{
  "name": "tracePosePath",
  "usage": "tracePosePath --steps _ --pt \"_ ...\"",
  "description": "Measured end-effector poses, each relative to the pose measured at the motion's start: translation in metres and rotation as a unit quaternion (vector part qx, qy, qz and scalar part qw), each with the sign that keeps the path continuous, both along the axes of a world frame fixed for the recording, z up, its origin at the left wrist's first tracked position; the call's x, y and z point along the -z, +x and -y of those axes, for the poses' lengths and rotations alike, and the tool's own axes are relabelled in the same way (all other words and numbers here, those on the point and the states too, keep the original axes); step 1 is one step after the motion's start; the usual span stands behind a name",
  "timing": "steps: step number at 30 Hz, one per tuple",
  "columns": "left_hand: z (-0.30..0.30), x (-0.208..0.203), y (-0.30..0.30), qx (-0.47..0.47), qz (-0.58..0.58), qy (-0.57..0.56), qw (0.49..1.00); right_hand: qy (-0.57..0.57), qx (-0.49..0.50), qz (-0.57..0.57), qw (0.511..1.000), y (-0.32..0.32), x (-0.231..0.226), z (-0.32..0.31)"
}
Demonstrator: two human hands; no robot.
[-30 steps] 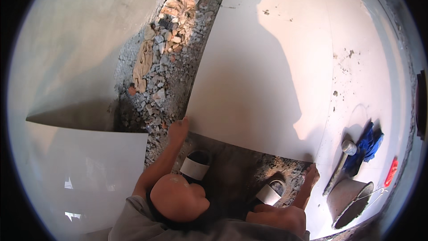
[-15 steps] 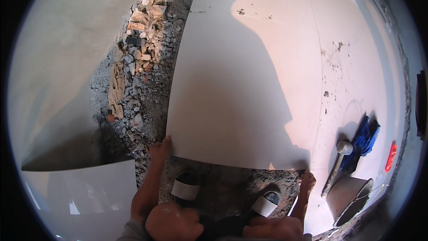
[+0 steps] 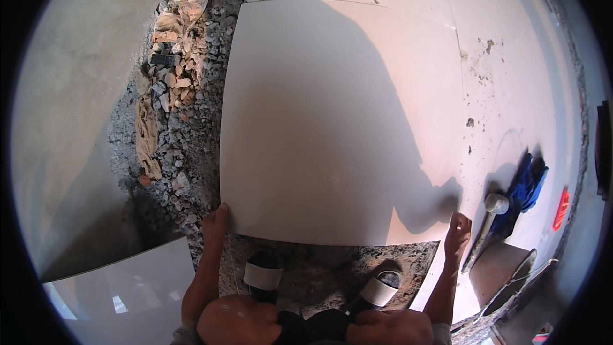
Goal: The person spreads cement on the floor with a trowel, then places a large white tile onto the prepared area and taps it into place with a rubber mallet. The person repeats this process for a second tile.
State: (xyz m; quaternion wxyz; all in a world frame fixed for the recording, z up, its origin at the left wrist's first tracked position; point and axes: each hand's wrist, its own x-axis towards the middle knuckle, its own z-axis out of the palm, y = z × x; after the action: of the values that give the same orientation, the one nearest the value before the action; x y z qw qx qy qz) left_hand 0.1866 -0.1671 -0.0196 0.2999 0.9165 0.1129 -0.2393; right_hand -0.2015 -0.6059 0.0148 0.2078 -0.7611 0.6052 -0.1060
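Observation:
A large pale, smooth floor tile (image 3: 306,153) lies in front of me, much of it under my shadow. My left hand (image 3: 214,222) is closed at its left edge by the near corner, with the fingertips against the edge. Beside the near right corner, my right hand (image 3: 457,233) has curled fingers and hovers over or rests on the neighbouring pale tiles (image 3: 450,294). Whether it touches the large tile I cannot tell. Between my forearms, my feet in sandals (image 3: 263,276) stand on rough dark mortar (image 3: 313,275).
A strip of rubble (image 3: 182,89) runs along the left. Near left stands a glossy pale panel (image 3: 128,297). At right lie a mallet (image 3: 495,207), a blue cloth (image 3: 527,182), a tipped bucket (image 3: 498,271) and a red object (image 3: 561,209).
The large tile now sits lower and farther left in view, and its far joint shows more plainly. My right hand has moved off the near right corner, outward and slightly up.

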Motion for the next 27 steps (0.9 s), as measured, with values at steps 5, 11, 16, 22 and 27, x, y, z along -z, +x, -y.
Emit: tracePosePath --steps 5,11,16,22,27 --pt "0.011 -0.032 -0.006 0.075 0.05 -0.084 0.992 0.007 -0.035 -0.074 0.997 0.034 0.017 0.048" --pt "0.007 -0.067 0.0 0.094 -0.041 -0.083 0.991 0.017 -0.081 0.167 0.982 0.037 0.015 0.076" --pt "0.016 -0.058 0.004 0.031 0.016 -0.179 0.983 0.124 -0.062 0.096 0.986 0.039 0.004 0.084" --pt "0.043 -0.051 0.013 -0.027 0.091 0.022 0.995 0.028 -0.081 0.18 0.98 0.045 0.009 0.056" --pt "0.001 -0.054 0.008 -0.015 0.134 -0.003 0.991 0.012 -0.056 0.139 0.989 0.024 -0.025 0.008"
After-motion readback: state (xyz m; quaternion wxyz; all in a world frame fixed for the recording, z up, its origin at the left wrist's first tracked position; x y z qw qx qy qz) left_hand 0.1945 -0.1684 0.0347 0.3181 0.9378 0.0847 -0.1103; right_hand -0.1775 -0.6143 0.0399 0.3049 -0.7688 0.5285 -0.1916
